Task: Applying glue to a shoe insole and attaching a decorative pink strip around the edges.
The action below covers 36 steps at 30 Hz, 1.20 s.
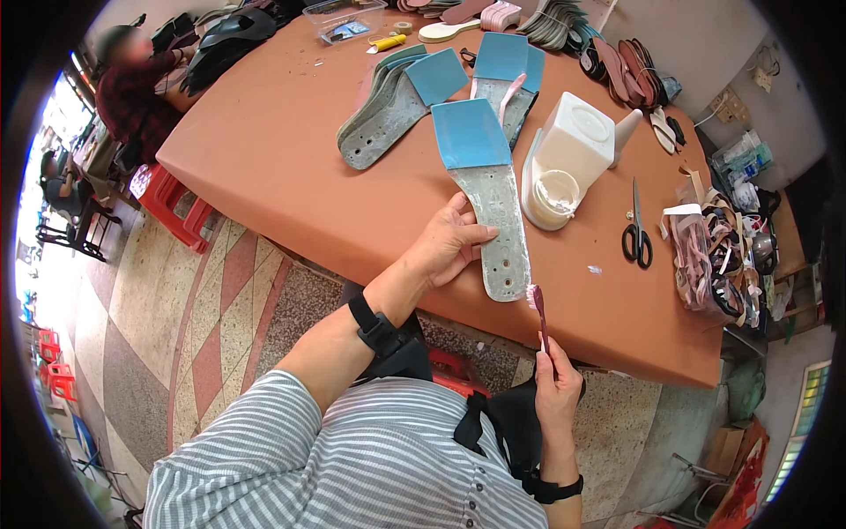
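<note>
My left hand (pixel 449 240) pinches the side of a grey insole (pixel 499 198) with a blue front part, its heel end toward me. White smears run along the insole's right edge. In my right hand (pixel 557 388) is a dark pink toothbrush (pixel 541 322), its whitish bristles up at the heel's right edge; whether they touch cannot be made out. Right of the insole, a white plastic bottle (pixel 577 132) lies on its side, its round opening (pixel 557 192) holding white paste. More grey-and-blue insoles (pixel 383 123) lie stacked beyond, and others (pixel 520 110) sit behind the held one.
Black-handled scissors (pixel 636 242) lie on the brown tabletop (pixel 300 167), left of a clear bag of straps (pixel 696 256). At the back are a clear tray (pixel 344 22), a yellow tool (pixel 388 42) and bundled soles (pixel 555 26). A person (pixel 137 88) sits far left by red stools (pixel 172 207).
</note>
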Tool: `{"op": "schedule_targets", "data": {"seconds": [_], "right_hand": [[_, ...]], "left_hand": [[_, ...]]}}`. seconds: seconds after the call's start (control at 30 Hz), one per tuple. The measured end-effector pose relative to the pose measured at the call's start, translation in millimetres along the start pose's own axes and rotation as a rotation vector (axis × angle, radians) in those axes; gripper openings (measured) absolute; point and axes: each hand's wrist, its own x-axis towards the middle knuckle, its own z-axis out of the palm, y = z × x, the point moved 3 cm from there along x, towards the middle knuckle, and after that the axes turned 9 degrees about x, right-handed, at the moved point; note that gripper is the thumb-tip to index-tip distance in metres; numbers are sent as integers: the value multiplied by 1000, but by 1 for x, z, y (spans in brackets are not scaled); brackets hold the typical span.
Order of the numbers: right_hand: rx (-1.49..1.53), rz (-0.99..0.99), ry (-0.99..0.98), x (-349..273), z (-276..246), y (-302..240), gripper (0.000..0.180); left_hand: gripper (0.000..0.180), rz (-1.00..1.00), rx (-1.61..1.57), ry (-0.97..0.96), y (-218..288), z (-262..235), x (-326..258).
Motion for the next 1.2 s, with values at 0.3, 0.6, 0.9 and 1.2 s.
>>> {"op": "schedule_targets", "data": {"seconds": [0.3,0.6,0.9,1.2], "right_hand": [[31,0,2,-3,1,2,28],[88,111,4,-6,-2,8,28],[37,-94,8,3,7,2,31],[338,223,-53,29,33,-21,33]], "left_hand": [[67,-14,8,16,0,1,0],[69,-15,-21,-5,1,1,-1],[67,-31,-76,-54,0,-1,-1],[73,-13,-56,-78,-2,3,-7]]}}
